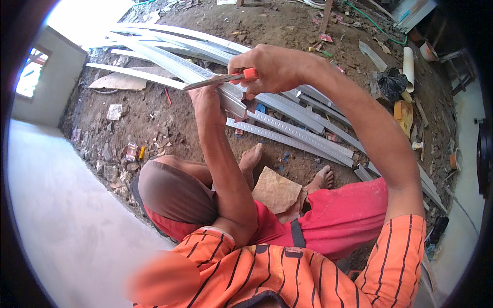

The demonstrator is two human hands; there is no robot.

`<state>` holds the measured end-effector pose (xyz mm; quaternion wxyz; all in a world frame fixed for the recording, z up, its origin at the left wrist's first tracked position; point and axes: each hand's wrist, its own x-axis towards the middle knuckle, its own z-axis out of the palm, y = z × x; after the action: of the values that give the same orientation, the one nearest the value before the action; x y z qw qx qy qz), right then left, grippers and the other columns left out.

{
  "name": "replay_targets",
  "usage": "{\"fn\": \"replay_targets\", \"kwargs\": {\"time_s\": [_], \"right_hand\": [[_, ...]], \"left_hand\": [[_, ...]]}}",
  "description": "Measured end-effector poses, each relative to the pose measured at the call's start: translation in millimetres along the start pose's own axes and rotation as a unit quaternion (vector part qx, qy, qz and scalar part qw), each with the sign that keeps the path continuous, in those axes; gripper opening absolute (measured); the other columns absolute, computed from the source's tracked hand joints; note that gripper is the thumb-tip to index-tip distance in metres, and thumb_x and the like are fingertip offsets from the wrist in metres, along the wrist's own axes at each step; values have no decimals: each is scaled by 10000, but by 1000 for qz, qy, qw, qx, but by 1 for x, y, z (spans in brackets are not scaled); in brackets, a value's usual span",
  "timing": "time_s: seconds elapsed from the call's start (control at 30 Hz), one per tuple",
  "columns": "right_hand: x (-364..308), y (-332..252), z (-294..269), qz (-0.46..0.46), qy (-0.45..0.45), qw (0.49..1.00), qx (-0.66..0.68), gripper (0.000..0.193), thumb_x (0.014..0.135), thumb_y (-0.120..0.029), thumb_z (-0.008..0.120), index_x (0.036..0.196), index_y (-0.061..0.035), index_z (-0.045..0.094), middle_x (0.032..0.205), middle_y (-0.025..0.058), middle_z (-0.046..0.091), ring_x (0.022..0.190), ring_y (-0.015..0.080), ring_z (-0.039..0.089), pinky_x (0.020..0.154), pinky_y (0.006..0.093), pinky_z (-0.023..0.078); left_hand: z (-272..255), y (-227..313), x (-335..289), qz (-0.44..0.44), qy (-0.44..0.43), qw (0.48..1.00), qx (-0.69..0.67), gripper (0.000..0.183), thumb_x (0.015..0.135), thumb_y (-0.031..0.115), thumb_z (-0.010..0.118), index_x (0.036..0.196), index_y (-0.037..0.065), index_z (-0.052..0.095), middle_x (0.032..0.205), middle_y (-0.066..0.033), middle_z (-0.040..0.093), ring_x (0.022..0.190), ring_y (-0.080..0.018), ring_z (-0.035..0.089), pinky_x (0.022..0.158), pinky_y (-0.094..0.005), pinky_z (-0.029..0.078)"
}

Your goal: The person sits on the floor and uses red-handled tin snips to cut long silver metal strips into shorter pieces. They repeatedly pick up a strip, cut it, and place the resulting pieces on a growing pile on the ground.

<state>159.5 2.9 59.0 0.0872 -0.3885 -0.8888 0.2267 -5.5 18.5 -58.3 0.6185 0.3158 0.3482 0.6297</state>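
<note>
My left hand [207,101] is closed around a silvery metal channel [233,102], close to its near end. In my right hand [275,69] is a tool with an orange-red grip [250,74] and a long, dark, tapered metal part [213,81]. That dark part lies across the channel, its tip near my left hand's fingers. A brownish, rusty-looking piece [249,101] shows at the channel's end, below my right hand; I cannot tell whether it belongs to the tool. More metal channels [292,136] lie on the ground beneath and beyond my hands.
Bare earth [138,102] with scattered rubble surrounds my feet. A brown flat slab [277,190] lies between my legs. Pale walls [56,195] stand on the left. At the right are a white pipe [409,69], a black plastic bag [393,83] and a yellow object [403,117].
</note>
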Motion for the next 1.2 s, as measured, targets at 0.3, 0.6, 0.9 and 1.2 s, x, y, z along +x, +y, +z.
{"fn": "replay_targets", "kwargs": {"time_s": [0.3, 0.6, 0.9, 1.2], "right_hand": [[-6, -17, -3, 2, 98, 985, 141, 277, 755, -186, 717, 927, -9, 592, 809, 95, 594, 741, 186, 554, 704, 326, 452], [-23, 9, -4, -87, 443, 878, -158, 481, 633, 23, 662, 1086, -47, 516, 994, 120, 555, 893, 289, 554, 784, 357, 458], [19, 11, 6, -121, 534, 812, -202, 359, 725, -69, 602, 1062, -135, 500, 979, 50, 544, 953, 248, 537, 858, 453, 362], [39, -2, -11, -187, 584, 747, -257, 297, 723, -188, 656, 981, -91, 546, 943, 78, 563, 921, 261, 548, 830, 401, 373]], "left_hand": [[14, 7, 0, 45, -164, 859, -482, 461, 850, 289, 538, 1196, 0, 442, 1020, -128, 539, 958, -210, 563, 804, -358, 489], [29, 69, -1, 14, -118, 925, -361, 398, 920, 354, 507, 1022, -29, 470, 866, -130, 562, 728, -223, 589, 664, -374, 549], [30, 114, -6, 73, -67, 971, -217, 436, 938, 350, 482, 1074, -60, 427, 905, -164, 538, 806, -261, 608, 670, -375, 578], [29, 124, -4, 61, -40, 968, -242, 460, 937, 328, 491, 1134, -72, 376, 946, -162, 502, 888, -274, 604, 694, -385, 584]]}}
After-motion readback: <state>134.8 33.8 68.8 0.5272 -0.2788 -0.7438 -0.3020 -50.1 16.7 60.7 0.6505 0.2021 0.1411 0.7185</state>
